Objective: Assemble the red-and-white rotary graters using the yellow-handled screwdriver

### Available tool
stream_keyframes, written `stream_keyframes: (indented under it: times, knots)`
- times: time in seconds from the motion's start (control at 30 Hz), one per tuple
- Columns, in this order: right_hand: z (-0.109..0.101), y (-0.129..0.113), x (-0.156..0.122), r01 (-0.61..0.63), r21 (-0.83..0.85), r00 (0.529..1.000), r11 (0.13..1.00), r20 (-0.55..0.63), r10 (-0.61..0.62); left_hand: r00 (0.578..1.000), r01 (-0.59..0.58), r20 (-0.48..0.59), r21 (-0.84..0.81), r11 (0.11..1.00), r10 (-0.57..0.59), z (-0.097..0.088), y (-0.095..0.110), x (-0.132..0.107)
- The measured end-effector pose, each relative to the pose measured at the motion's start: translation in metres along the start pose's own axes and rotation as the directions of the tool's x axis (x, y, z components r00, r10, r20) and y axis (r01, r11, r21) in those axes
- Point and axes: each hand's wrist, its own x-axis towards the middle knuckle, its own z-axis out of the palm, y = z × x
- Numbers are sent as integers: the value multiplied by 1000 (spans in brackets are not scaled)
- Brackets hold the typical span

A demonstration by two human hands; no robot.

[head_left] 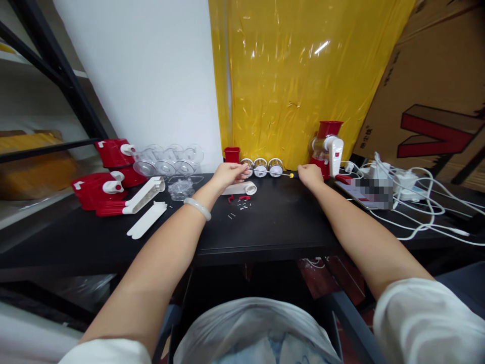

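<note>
My left hand (227, 174) reaches far across the black table (265, 227), its fingers curled at the nearest of three round drum cutters (261, 167). My right hand (309, 175) is closed on a screwdriver (280, 174) with a yellow band, whose thin shaft points left toward the drums. A white handle part (240, 189) lies just below my left hand. Small red pieces and screws (238, 202) lie scattered in front of it. A pale bangle sits on my left wrist.
An assembled red and white grinder (329, 146) stands beside my right hand; a red cup (232, 154) sits behind my left. Red and white parts (113, 189) and clear plastic pieces (170, 162) fill the left. A phone and white cables (409, 197) spread at right.
</note>
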Motion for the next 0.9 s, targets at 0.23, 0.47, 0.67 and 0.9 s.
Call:
stream_keyframes:
  times: [0.23,0.47,0.67,0.9]
  knots:
    - [-3,-4,-4,6,-23,1000,1000,-13,-7,1000,-14,25,56,998,13,0,-1,0]
    - [-4,-6,-6,-7,-17,1000,1000,-19,7,999,-33,-29,142,989,38,1,-1,0]
    - [-4,-7,-6,-19,-26,1000,999,-7,18,997,-35,-58,111,993,42,2,-2,3]
    - [-5,-8,-8,-21,-38,1000,999,11,22,997,-18,-72,84,996,24,1,-3,3]
